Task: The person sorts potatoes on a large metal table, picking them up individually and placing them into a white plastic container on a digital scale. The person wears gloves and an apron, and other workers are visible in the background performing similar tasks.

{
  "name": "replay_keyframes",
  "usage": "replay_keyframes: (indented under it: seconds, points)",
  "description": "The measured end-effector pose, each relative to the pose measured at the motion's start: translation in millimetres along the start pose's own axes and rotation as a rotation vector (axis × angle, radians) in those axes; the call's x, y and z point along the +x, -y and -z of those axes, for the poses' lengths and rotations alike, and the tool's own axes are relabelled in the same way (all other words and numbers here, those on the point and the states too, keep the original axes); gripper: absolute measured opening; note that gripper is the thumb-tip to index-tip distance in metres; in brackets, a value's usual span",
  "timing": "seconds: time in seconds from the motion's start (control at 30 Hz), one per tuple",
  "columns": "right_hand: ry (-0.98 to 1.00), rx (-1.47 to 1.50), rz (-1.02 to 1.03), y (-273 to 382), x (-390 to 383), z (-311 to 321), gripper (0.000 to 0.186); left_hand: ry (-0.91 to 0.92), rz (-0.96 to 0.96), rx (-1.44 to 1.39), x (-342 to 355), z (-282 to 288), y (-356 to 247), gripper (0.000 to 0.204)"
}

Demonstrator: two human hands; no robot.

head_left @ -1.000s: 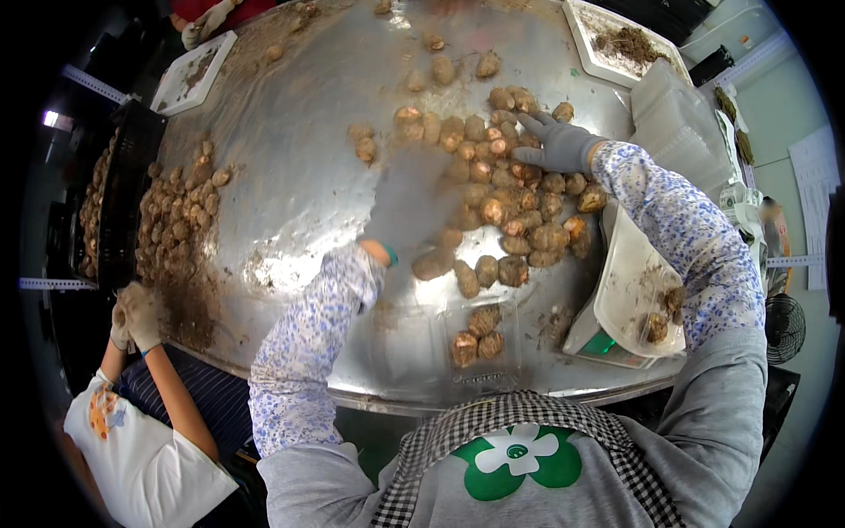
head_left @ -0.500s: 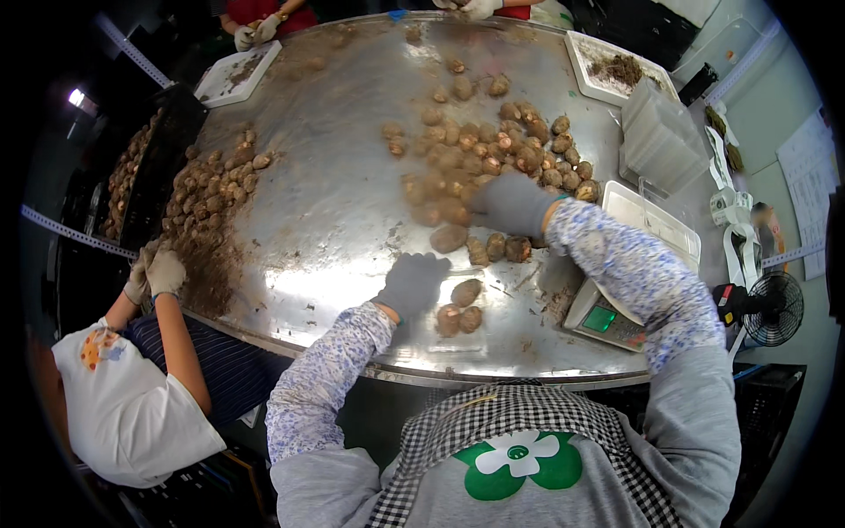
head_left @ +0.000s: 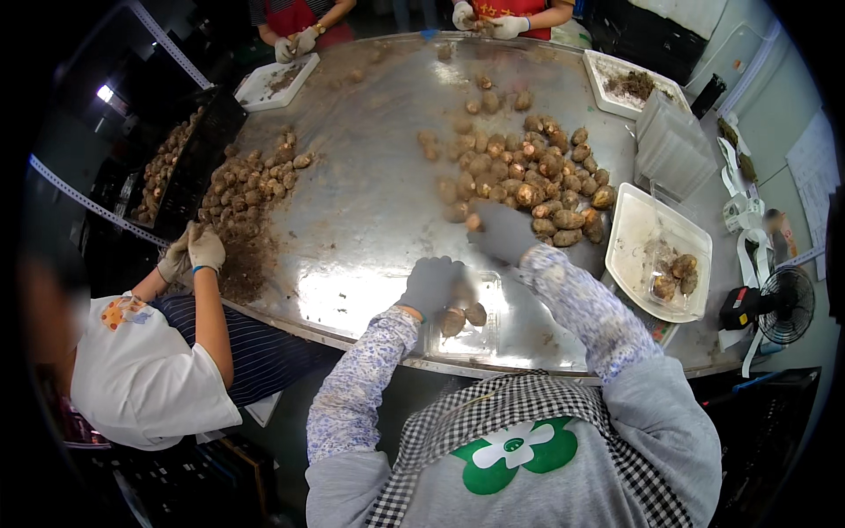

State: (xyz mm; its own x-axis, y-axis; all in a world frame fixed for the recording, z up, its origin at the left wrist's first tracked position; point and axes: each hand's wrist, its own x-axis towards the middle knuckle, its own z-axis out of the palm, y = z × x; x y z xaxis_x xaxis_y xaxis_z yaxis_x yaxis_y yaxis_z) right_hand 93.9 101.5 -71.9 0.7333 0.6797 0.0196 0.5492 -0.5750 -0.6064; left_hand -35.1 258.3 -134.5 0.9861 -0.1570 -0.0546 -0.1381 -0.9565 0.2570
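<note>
Small brown taro roots (head_left: 550,165) lie in a loose pile on the metal table. My right hand (head_left: 503,233), in a grey glove, is at the pile's near edge; its fingers are closed on a taro (head_left: 473,222) whose pinkish end shows at the fingertips. My left hand (head_left: 431,287), also gloved in grey, is bent beside a blurred taro (head_left: 461,289) and appears to grip it. Just below lies a clear plastic box (head_left: 487,345) with two taros (head_left: 452,322) in it.
To the right, a white tray (head_left: 620,255) holds a clear box of taros (head_left: 676,277) and largely covers a scale. Stacked clear boxes (head_left: 673,145), a fan (head_left: 783,306) and a debris tray (head_left: 603,84) stand beyond. Co-workers' gloved hands (head_left: 207,248) handle things at the left and far edges.
My right hand has drawn back from among the taros, toward me and my left hand. The view has shifted, and the box of taros in the white tray now shows from behind my arm.
</note>
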Motion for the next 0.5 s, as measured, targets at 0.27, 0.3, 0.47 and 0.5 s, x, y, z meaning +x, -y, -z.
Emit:
replay_keyframes:
  seconds: [0.27,0.3,0.47,0.5]
  points:
    - [0.021,1.900,-0.133,-42,-110,19,0.037,-0.231,0.072,-0.386,13,32,-60,0.047]
    - [0.044,1.948,-0.107,-44,-123,16,0.039,-0.212,0.070,-0.611,13,38,-76,0.049]
    - [-0.001,2.229,-0.162,-45,-171,5,0.040,-0.128,0.008,-1.198,22,30,-149,0.057]
    - [0.000,2.275,-0.138,-51,-179,2,0.039,-0.191,-0.021,-1.158,25,23,-159,0.058]
